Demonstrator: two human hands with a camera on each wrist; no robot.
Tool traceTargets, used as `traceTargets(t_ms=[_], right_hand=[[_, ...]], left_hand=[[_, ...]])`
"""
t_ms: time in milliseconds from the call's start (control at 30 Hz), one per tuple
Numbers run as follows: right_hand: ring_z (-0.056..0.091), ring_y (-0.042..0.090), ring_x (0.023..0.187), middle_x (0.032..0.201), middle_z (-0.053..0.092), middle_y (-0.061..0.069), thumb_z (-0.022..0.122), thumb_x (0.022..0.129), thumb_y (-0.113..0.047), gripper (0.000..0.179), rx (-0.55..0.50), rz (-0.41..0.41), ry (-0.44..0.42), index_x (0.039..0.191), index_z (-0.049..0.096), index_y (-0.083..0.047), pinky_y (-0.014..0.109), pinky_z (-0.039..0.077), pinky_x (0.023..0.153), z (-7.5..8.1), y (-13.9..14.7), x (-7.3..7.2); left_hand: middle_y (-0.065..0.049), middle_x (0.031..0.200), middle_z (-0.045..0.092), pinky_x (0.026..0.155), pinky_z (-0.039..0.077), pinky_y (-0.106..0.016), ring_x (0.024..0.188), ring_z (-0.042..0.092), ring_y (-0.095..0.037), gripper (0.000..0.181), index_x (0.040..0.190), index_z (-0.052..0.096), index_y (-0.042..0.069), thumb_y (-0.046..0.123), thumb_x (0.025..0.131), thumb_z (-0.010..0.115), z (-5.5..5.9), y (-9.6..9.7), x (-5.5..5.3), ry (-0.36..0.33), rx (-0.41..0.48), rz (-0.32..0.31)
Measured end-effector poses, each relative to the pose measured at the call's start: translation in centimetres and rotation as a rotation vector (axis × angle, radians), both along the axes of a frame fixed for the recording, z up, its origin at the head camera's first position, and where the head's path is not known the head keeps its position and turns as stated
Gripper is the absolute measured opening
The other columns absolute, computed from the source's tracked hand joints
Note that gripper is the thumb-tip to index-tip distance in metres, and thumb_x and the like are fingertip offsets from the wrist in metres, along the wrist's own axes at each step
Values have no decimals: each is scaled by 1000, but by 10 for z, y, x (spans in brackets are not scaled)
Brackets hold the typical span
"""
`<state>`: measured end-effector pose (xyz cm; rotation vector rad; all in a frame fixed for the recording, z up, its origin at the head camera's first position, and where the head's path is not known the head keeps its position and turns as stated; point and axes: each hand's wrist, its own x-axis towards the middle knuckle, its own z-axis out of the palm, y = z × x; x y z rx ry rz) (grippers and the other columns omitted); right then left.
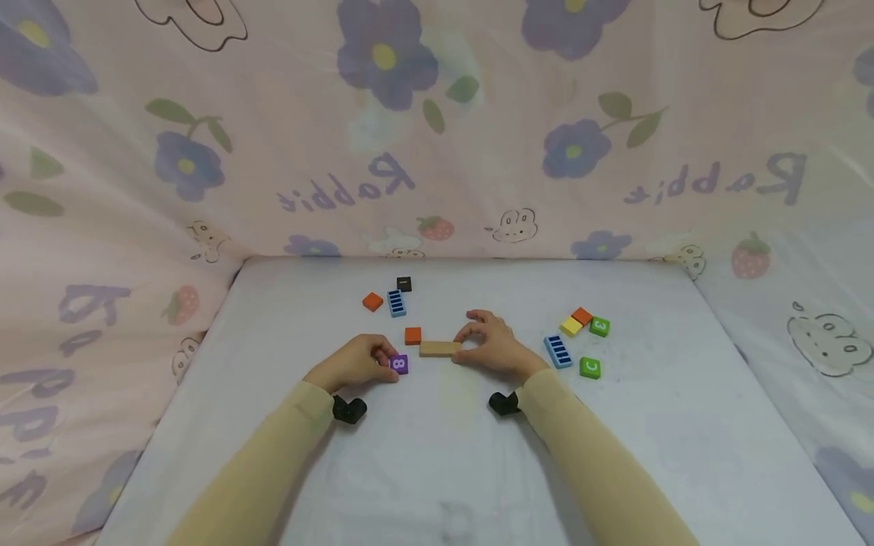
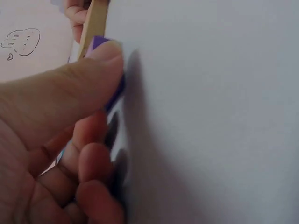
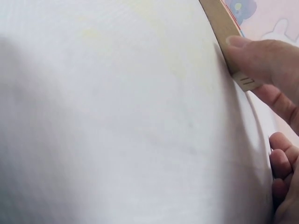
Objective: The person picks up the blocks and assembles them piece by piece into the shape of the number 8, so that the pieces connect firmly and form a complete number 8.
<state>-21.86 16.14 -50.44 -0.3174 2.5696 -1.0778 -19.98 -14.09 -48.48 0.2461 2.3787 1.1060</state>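
Note:
My left hand (image 1: pixel 364 359) pinches a purple tile (image 1: pixel 399 365) marked with an 8 between thumb and fingers, low over the white table. In the left wrist view the thumb covers much of this purple tile (image 2: pixel 99 43). My right hand (image 1: pixel 493 345) grips the right end of a wooden block (image 1: pixel 440 349), thumb on the near side and fingers behind. The right wrist view shows the thumb on the face of the wooden block (image 3: pixel 219 23), near its end. An orange tile (image 1: pixel 413 336) lies just behind the block's left end, between the two hands.
Back left lie an orange tile (image 1: pixel 372 302), a blue slotted piece (image 1: pixel 397 303) and a black tile (image 1: pixel 404 283). Right of my right hand are another blue slotted piece (image 1: pixel 558 352), green tiles (image 1: pixel 590 368), a yellow tile (image 1: pixel 571 326) and an orange one. A patterned curtain (image 1: pixel 478 152) encloses the table.

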Motion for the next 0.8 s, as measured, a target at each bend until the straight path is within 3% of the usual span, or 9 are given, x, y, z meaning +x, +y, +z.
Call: traceTargets(t_ms=[167,367,800], right_hand=[[13,30,140,153,27,-6,80,73,-52,29,24,-3,-21,94,68,-36,63,11,108,-2,-2,0],[14,29,140,153,26,-6,78,74,-53,29,33,-12,9,95,67,-36,61,12,108,2,0,-3],[13,29,140,154,26,-8,78,73,-57,29,21,-3,2,94,67,-39,62,11,108,-4,0,-4]], left_hand=[[-4,85,60,76,40,-35,82,53,-20,28,98,65,14,19,77,83,5,5,1,-25,22,-23],[-5,86,59,75,41,-35,83,53,-21,27,99,65,16,19,78,83,9,16,-1,3,23,-25],[-4,82,58,73,40,-35,78,52,-19,30,101,66,17,22,77,83,1,22,-3,33,12,-47]])
